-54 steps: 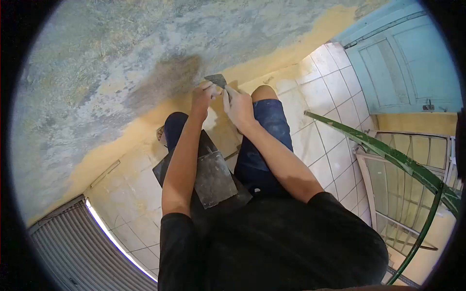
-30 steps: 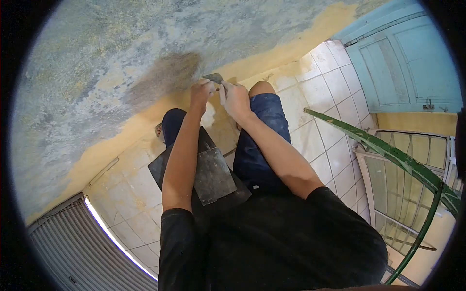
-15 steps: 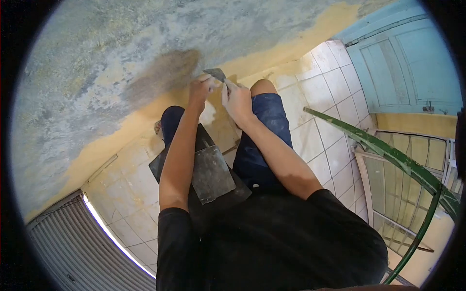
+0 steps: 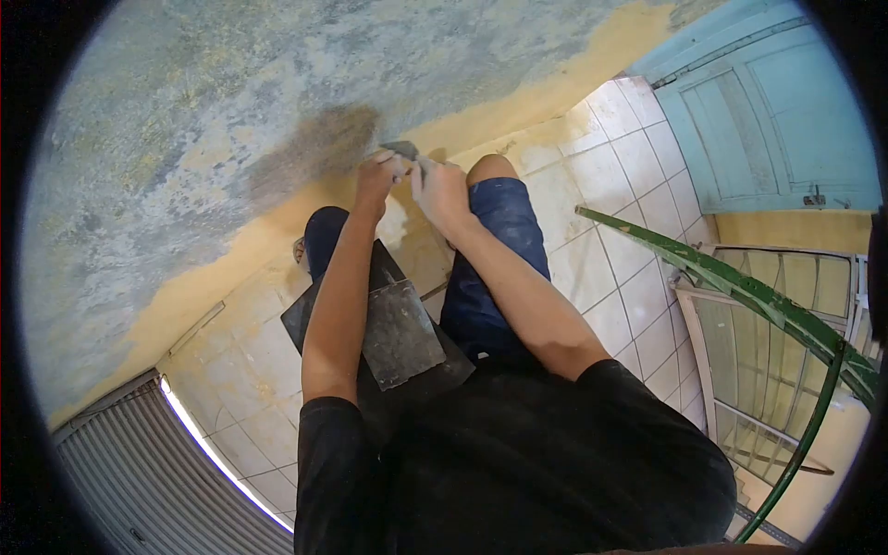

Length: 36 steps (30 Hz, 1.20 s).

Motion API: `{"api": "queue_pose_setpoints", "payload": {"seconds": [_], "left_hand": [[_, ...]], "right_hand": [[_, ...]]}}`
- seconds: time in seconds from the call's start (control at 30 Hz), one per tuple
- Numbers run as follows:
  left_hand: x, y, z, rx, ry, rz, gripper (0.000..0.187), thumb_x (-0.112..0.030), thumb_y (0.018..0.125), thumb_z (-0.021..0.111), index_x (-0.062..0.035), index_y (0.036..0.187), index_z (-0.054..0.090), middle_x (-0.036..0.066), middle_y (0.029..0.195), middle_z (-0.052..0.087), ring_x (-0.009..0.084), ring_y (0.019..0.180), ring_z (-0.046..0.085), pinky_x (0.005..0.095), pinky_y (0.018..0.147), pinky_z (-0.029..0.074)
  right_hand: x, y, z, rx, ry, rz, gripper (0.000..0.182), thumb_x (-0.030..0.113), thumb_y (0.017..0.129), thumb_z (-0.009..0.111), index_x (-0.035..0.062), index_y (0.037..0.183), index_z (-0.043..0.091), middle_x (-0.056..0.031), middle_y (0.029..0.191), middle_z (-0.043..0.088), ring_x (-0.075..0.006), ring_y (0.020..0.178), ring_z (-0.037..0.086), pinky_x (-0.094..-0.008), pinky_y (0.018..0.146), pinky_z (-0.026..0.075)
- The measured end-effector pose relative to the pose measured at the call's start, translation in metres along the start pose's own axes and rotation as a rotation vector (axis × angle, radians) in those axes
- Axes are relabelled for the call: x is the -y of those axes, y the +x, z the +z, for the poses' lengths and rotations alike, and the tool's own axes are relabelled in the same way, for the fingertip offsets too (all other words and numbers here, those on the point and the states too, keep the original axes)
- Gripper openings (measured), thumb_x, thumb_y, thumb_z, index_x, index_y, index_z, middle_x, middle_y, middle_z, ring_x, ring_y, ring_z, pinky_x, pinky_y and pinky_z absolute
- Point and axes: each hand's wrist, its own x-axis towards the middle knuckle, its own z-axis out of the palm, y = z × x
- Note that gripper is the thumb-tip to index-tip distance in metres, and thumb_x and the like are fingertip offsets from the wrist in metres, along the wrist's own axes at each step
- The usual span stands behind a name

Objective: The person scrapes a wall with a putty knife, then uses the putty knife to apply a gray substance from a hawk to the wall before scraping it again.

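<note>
A putty knife with a dark flat blade (image 4: 402, 148) is held close to the foot of the wall. My right hand (image 4: 444, 196) is closed around its handle end, which the fingers hide. My left hand (image 4: 376, 183) has its fingers closed at the lower left edge of the blade, with pale dust on the fingertips. Both hands are almost together in front of my knees. Beside them, the wall (image 4: 231, 111) has a patchy grey and whitish surface with a brownish patch (image 4: 333, 139) just left of the blade.
A dark, flat board (image 4: 402, 333) lies below my left forearm, between my legs. Pale dusty floor tiles (image 4: 592, 185) run along the wall. At right are a green metal bar (image 4: 703, 268), a metal-framed grille (image 4: 777, 324) and a blue door (image 4: 768, 120). A ribbed shutter (image 4: 166, 472) stands lower left.
Both hands and the putty knife have shifted slightly left and down in the view. The blade appears flatter, and the left fingers stay at its edge.
</note>
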Motion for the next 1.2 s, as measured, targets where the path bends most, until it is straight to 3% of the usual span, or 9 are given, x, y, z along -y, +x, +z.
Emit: {"api": "queue_pose_setpoints", "payload": {"seconds": [0.07,0.17,0.27,0.4,0.5,0.7,0.77,1.1,1.2], "left_hand": [[0.030,0.028,-0.015,0.122,0.130,0.010,0.019,-0.018,0.084,0.064,-0.0051,0.097,0.068,-0.002,0.075,0.059,0.0095,0.066,0.051,0.0252,0.060,0.041],[0.014,0.007,-0.006,0.122,0.015,0.099,0.017,-0.020,0.083,0.066,-0.0054,0.093,0.067,-0.003,0.073,0.055,0.0097,0.067,0.050,0.0270,0.059,0.040],[0.000,-0.002,-0.003,0.067,0.000,0.084,0.014,-0.012,0.083,0.060,0.0001,0.075,0.062,0.002,0.065,0.055,0.0117,0.060,0.048,0.0279,0.059,0.038],[0.016,0.012,-0.005,0.021,0.085,0.089,0.017,-0.013,0.083,0.059,0.0002,0.075,0.063,0.003,0.069,0.060,0.0120,0.061,0.050,0.0280,0.060,0.039],[-0.001,0.002,0.000,-0.067,-0.035,0.031,0.018,-0.015,0.084,0.060,0.0009,0.077,0.065,0.004,0.071,0.062,0.0125,0.062,0.052,0.0284,0.061,0.041],[0.000,0.002,-0.001,0.005,0.139,0.037,0.015,-0.014,0.084,0.060,0.0004,0.083,0.066,0.004,0.070,0.061,0.0124,0.063,0.052,0.0287,0.060,0.041],[-0.008,-0.008,0.004,-0.027,-0.042,0.064,0.014,-0.013,0.083,0.061,-0.0001,0.081,0.065,0.004,0.068,0.060,0.0131,0.062,0.052,0.0290,0.060,0.041],[-0.012,-0.002,-0.002,-0.069,-0.076,-0.006,0.005,-0.008,0.070,0.064,-0.0043,0.068,0.062,0.002,0.065,0.056,0.0124,0.061,0.048,0.0277,0.060,0.038],[0.003,0.005,-0.007,0.076,-0.007,0.103,0.006,-0.008,0.069,0.063,-0.0043,0.065,0.062,0.002,0.065,0.055,0.0123,0.059,0.047,0.0280,0.058,0.038]], "right_hand": [[-0.004,0.005,0.008,0.076,-0.050,0.000,0.018,0.013,0.088,0.057,-0.0011,0.090,0.069,-0.0233,0.068,0.062,-0.0395,0.065,0.062,-0.0457,0.064,0.051],[0.002,0.002,-0.005,-0.007,0.008,-0.040,0.018,0.013,0.088,0.058,-0.0010,0.090,0.069,-0.0232,0.068,0.063,-0.0395,0.067,0.063,-0.0456,0.064,0.051],[0.005,-0.001,-0.003,0.084,0.039,0.021,0.020,0.015,0.089,0.055,-0.0008,0.085,0.066,-0.0274,0.073,0.063,-0.0422,0.072,0.061,-0.0501,0.070,0.050],[0.001,0.008,-0.001,0.121,0.026,0.002,0.018,0.013,0.087,0.059,-0.0008,0.091,0.069,-0.0237,0.070,0.063,-0.0399,0.068,0.063,-0.0456,0.063,0.050],[0.005,0.004,-0.003,-0.024,0.039,-0.052,0.017,0.013,0.087,0.058,-0.0005,0.089,0.069,-0.0233,0.068,0.062,-0.0401,0.066,0.062,-0.0461,0.063,0.050],[0.001,0.003,-0.004,0.031,0.043,-0.041,0.016,0.013,0.088,0.058,-0.0001,0.086,0.068,-0.0226,0.068,0.062,-0.0401,0.063,0.060,-0.0467,0.063,0.050],[0.005,0.000,-0.007,0.012,0.050,-0.014,0.018,0.014,0.089,0.055,0.0003,0.084,0.066,-0.0258,0.071,0.062,-0.0425,0.069,0.060,-0.0504,0.066,0.049],[0.012,0.003,-0.007,-0.023,0.075,-0.044,0.019,0.014,0.089,0.056,-0.0018,0.086,0.065,-0.0251,0.067,0.061,-0.0406,0.068,0.061,-0.0495,0.064,0.049],[0.005,0.000,-0.001,0.019,0.001,-0.042,0.019,0.015,0.089,0.056,-0.0020,0.087,0.066,-0.0248,0.067,0.061,-0.0400,0.069,0.062,-0.0490,0.064,0.050]]}}
